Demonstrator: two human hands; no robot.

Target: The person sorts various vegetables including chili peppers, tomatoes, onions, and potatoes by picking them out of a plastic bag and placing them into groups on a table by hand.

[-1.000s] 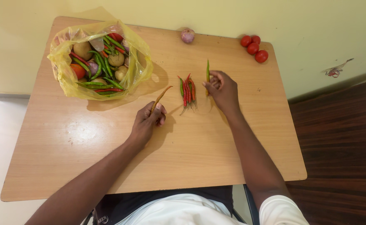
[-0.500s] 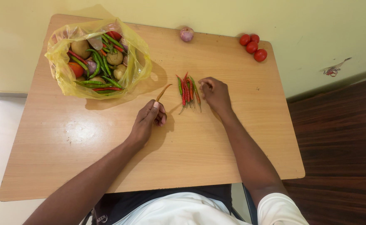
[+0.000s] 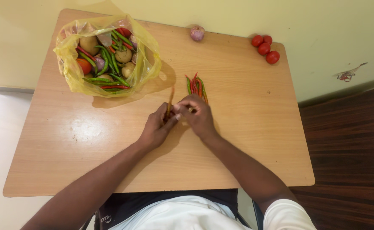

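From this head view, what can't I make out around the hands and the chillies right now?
- Lower end of the brownish chilli: covered by the left hand and right hand.
- Stalk ends of the chilli pile: behind the right hand.
- Which hand grips the chilli: fingers overlap.
- Bottom of the yellow bag: buried under vegetables.

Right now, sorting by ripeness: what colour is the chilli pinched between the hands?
Brownish-orange, the chilli shows best in the head view, above the left hand.

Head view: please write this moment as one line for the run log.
left hand: holds brownish chili | right hand: touching same chili | chili pile: beside | bag: far-left
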